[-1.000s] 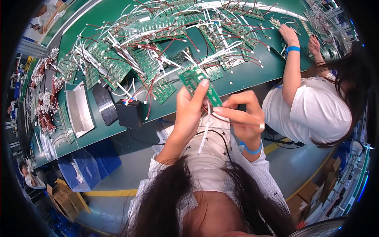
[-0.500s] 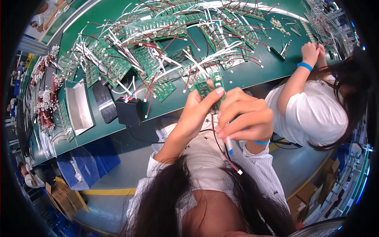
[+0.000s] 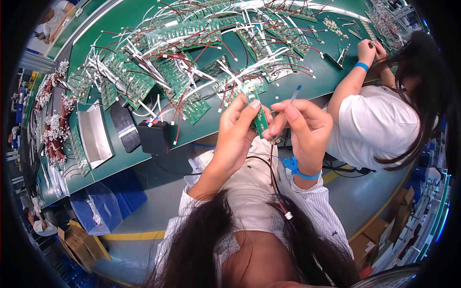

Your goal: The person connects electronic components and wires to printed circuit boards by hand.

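Note:
A narrow green circuit board (image 3: 261,124) is held upright over the table's near edge, pinched between the thumb and fingers of my left hand (image 3: 235,132). My right hand (image 3: 309,129) is closed just beside the board's lower end. Between its thumb and fingers it grips a white flat cable (image 3: 293,98) whose blue tip points up and away. From the board's lower end hangs a dark and red wire lead (image 3: 273,180), ending in a small white connector (image 3: 288,215) above my lap. Where the fingers meet the board's lower end, details are hidden.
Wired green boards (image 3: 139,77) pile across the green table (image 3: 307,98). Nearer left are a black box (image 3: 153,138), a dark block (image 3: 126,128) and a metal tray (image 3: 94,132). Wire bundles (image 3: 54,129) line the far left. A co-worker's arm (image 3: 353,81) works at right.
My right hand has turned palm-up and lifted the flat cable, so its blue tip now points upward instead of down. The board has tilted, showing its face more.

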Motion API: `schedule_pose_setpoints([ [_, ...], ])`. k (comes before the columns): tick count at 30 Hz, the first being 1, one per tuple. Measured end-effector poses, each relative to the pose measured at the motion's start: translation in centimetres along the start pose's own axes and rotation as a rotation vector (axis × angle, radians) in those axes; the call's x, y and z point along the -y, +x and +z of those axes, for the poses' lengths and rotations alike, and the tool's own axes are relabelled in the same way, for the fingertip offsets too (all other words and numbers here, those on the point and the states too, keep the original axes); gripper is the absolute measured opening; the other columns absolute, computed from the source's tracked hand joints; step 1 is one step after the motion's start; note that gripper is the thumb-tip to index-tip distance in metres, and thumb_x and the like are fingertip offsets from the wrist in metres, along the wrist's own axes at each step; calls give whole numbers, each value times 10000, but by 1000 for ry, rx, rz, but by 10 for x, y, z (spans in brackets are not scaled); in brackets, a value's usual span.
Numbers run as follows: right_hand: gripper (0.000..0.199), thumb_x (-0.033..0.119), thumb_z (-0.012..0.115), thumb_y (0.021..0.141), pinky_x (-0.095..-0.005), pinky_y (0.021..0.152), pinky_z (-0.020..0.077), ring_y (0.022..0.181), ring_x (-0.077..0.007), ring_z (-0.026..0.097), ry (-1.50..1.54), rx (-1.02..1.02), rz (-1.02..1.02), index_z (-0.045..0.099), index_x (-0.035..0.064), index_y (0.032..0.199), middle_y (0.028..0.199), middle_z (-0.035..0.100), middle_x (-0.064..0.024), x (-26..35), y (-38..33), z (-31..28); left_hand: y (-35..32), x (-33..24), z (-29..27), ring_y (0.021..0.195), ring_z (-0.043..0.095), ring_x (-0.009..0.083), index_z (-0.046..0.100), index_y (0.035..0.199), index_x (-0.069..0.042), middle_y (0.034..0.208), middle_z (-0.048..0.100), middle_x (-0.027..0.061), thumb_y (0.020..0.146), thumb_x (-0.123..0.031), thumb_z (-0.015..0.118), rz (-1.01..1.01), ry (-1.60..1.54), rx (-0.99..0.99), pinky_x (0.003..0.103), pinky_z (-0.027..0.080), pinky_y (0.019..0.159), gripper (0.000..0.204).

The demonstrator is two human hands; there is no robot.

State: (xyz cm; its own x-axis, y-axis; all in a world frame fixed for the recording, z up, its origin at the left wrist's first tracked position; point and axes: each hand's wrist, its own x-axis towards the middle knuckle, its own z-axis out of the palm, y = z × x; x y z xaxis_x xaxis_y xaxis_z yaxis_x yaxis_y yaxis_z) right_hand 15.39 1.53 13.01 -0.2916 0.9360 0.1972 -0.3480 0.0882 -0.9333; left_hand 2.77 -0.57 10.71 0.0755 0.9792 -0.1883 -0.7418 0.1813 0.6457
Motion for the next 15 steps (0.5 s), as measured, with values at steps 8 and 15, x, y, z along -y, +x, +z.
schedule_pose_setpoints([
  [8,181,44,466,860,-260,457,482,509,-151,558,115,-42,17,562,-105,898,617,563,-114,3,1,5,1,2,-3,679,570,150,428,912,-48,745,545,67,891,-175,440,79,-10,-20,269,471,616,129],
  [15,259,138,434,895,-283,470,476,452,-183,527,296,-129,-88,508,-103,953,552,524,-115,-1,6,4,1,-1,2,727,566,188,433,874,-39,748,525,71,894,-200,419,70,-11,-33,294,466,626,162],
])
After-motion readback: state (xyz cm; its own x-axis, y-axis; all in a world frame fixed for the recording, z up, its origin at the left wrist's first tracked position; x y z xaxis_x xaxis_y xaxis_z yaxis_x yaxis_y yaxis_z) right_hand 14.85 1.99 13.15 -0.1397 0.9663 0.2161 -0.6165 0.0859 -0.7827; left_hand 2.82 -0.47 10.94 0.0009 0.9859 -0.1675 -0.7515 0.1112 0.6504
